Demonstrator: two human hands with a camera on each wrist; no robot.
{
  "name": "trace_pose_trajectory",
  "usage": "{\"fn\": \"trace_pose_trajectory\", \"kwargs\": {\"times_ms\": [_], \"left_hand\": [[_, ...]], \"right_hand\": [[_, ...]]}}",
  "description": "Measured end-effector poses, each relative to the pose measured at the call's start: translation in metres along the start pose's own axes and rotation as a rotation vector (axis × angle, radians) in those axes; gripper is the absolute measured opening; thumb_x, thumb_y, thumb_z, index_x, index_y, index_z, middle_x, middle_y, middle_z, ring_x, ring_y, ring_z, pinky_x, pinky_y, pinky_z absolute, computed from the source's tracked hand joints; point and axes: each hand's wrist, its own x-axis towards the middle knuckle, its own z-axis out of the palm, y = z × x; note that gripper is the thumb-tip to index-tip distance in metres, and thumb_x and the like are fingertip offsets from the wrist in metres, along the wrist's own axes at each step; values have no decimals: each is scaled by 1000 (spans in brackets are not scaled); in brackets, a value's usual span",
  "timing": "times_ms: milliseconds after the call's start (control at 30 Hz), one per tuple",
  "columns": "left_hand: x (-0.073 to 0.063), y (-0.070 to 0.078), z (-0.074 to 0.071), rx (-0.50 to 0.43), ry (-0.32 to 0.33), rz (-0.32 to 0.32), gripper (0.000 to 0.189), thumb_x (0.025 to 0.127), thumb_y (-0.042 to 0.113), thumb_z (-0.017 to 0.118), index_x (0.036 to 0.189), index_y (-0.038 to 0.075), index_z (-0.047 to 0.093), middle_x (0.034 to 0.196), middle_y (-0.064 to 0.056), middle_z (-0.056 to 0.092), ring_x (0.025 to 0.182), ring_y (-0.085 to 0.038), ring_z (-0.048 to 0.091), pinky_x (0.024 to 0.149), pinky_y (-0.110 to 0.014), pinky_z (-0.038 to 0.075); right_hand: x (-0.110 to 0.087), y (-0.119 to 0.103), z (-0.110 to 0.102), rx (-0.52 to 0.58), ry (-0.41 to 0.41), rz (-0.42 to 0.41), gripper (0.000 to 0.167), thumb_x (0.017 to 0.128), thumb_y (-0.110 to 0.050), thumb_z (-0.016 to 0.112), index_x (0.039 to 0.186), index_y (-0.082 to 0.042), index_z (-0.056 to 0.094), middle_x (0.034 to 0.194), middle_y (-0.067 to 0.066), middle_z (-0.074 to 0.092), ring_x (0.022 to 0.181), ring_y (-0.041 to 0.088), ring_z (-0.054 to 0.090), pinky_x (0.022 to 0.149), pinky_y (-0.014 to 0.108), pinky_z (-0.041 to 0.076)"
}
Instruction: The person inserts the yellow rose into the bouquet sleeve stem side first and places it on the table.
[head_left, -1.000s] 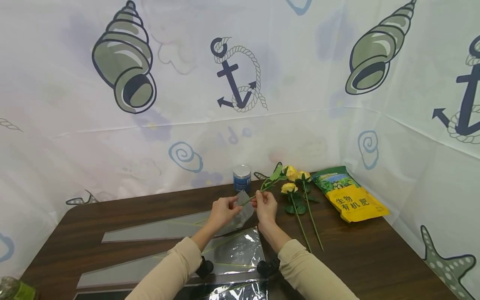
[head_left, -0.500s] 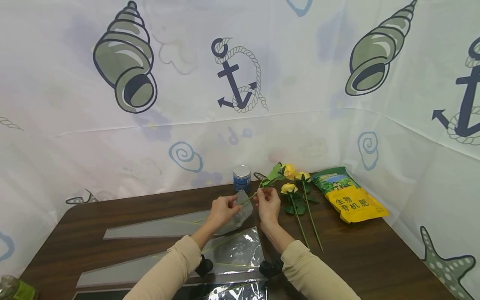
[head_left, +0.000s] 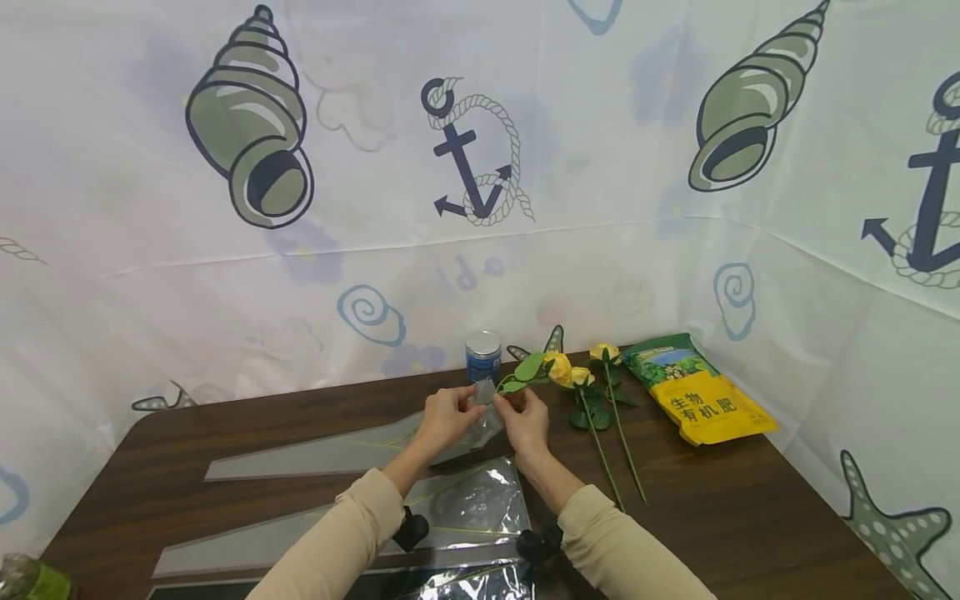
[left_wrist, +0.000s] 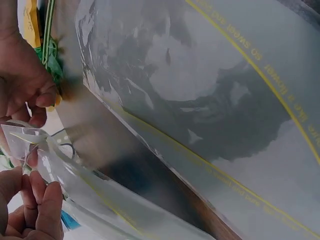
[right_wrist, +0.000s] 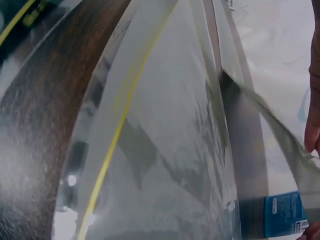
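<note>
In the head view my left hand (head_left: pixel 447 419) pinches the raised mouth of a grey, tapered flower sleeve (head_left: pixel 315 457). Close beside it, my right hand (head_left: pixel 527 423) pinches the stem of a yellow rose (head_left: pixel 558 368), whose green leaves (head_left: pixel 525 371) stick out above the fingers. The stem runs toward the mouth of the sleeve, and its lower part is hidden by hands and film. The left wrist view shows the left fingers (left_wrist: pixel 42 200) on the clear film edge, with the right hand (left_wrist: pixel 22 75) above them.
Two yellow roses (head_left: pixel 604 353) lie right of the hands, beside a yellow-green fertilizer bag (head_left: pixel 708 392). A blue can (head_left: pixel 483 358) stands behind. Nearer lie another grey sleeve (head_left: pixel 240 537) and a black one (head_left: pixel 202 592). A bottle (head_left: pixel 33 577) stands front left.
The right hand has moved left toward the left hand, and its rose has shifted left and down, closer to the sleeve mouth. The left hand has stayed nearly in place.
</note>
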Motion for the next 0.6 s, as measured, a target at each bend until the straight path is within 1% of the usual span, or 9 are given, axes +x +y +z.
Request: {"fn": "trace_pose_trajectory", "kwargs": {"times_ms": [67, 133, 200, 300, 367, 467, 533, 600], "left_hand": [[0, 0, 0, 6, 2, 2, 39, 85, 12, 70, 118, -6, 62, 69, -6, 67, 50, -6, 42, 50, -22, 37], [0, -1, 0, 5, 1, 0, 39, 85, 12, 70, 118, -6, 62, 68, -5, 66, 51, -6, 43, 51, -22, 37], [-1, -2, 1, -7, -7, -18, 39, 85, 12, 69, 119, -5, 62, 69, -5, 67, 51, -6, 43, 51, -22, 38], [-3, -2, 1, -6, -4, -21, 39, 86, 12, 69, 119, -6, 62, 71, -5, 68, 52, -7, 45, 52, -23, 38], [-3, -3, 1, -3, -7, -15, 39, 86, 12, 68, 119, -6, 61, 70, -6, 67, 51, -7, 44, 51, -23, 38], [-3, -3, 0, -1, 1, -2, 39, 86, 13, 69, 119, -6, 62, 70, -6, 68, 52, -7, 45, 51, -23, 38], [-3, -3, 0, -7, 5, 4, 39, 85, 13, 69, 118, -6, 62, 70, -6, 67, 52, -7, 44, 50, -23, 37], [-2, -3, 0, -14, 7, -1, 39, 84, 13, 70, 118, -6, 62, 68, -5, 66, 52, -7, 44, 48, -22, 36]], "right_hand": [[0, 1, 1, 15, -2, 15, 19, 88, -9, 66, 100, 6, 62, 87, 12, 68, 73, 7, 57, 66, 20, 44], [1, 1, 1, 26, 15, 26, 20, 92, -15, 61, 96, 5, 61, 84, 15, 70, 69, 7, 59, 66, 21, 45], [1, 0, -1, 34, 43, 39, 27, 97, -21, 54, 93, 5, 59, 83, 18, 70, 67, 9, 60, 63, 23, 44], [4, -2, -3, 41, 85, 61, 37, 101, -27, 44, 92, 6, 59, 83, 18, 70, 64, 11, 61, 58, 24, 42], [6, -5, -5, 69, 100, 66, 35, 101, -26, 43, 95, 5, 58, 82, 18, 69, 63, 10, 62, 55, 23, 41], [11, -7, -7, 127, 120, 42, 24, 101, -20, 44, 97, 2, 54, 76, 16, 67, 57, 10, 63, 50, 22, 40], [12, -7, -8, 154, 129, 23, 18, 100, -16, 45, 98, 0, 52, 76, 15, 66, 56, 10, 62, 51, 21, 43], [12, -7, -9, 143, 142, 26, 16, 99, -15, 47, 96, 0, 51, 74, 11, 64, 57, 8, 60, 53, 21, 43]]}}
